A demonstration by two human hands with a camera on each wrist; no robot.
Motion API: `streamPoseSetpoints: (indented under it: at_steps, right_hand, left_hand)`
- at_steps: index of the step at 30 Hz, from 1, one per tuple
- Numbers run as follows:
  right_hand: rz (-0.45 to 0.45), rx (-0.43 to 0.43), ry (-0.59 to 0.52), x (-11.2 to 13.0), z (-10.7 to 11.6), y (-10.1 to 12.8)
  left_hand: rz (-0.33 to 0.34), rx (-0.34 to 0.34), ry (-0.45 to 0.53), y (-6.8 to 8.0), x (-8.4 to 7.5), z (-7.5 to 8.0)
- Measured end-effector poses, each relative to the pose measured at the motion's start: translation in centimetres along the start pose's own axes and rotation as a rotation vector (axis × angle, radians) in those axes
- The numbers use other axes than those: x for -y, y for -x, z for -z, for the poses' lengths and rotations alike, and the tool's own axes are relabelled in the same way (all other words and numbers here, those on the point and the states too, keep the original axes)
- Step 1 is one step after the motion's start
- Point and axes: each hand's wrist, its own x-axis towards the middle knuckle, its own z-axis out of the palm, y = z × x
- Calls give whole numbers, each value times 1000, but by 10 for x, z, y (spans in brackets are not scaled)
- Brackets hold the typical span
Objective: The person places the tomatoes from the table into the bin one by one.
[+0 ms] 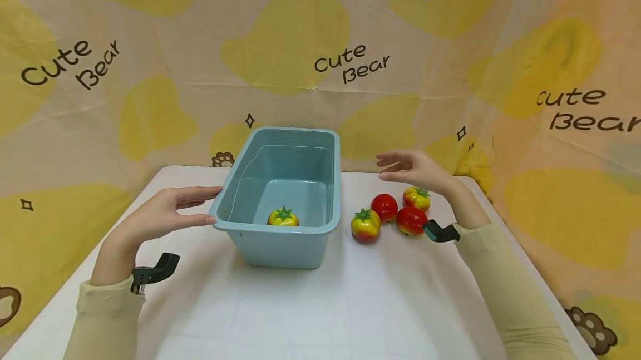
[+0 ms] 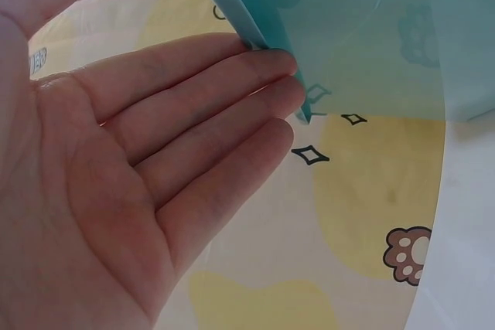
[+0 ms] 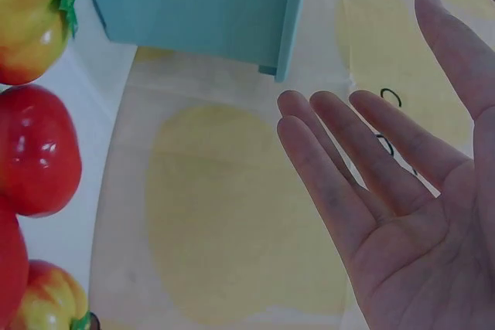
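Observation:
A light blue plastic bin stands on the white table, with one yellow-red toy tomato inside near its front wall. At the bin's left rim, my left hand touches it with extended fingers; the left wrist view shows the fingertips against the rim. To the right of the bin, my right hand hovers with loosely extended fingers, holding nothing. Beneath it lie two red toy fruits, a yellow-red one nearest the bin and another yellow-red one behind. In the right wrist view, the palm is bare.
The white table extends in front of the bin. A patterned cloth with bear prints and lettering hangs close behind and along the sides. Dark straps sit on both wrists.

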Motion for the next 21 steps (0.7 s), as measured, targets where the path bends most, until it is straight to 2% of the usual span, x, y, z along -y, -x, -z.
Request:
streamPoseSetpoints:
  at_steps: [5,11,21]
  right_hand:
    - [-17,-8,20,-8,-2,6]
    - [-67,-12,-9,-16,-2,15]
    - [-89,-20,-12,-30,-2,25]
  left_hand:
    - [4,4,3,0,-1,0]
    - [13,5,4,1,-1,0]
    - [11,2,2,0,0,-1]
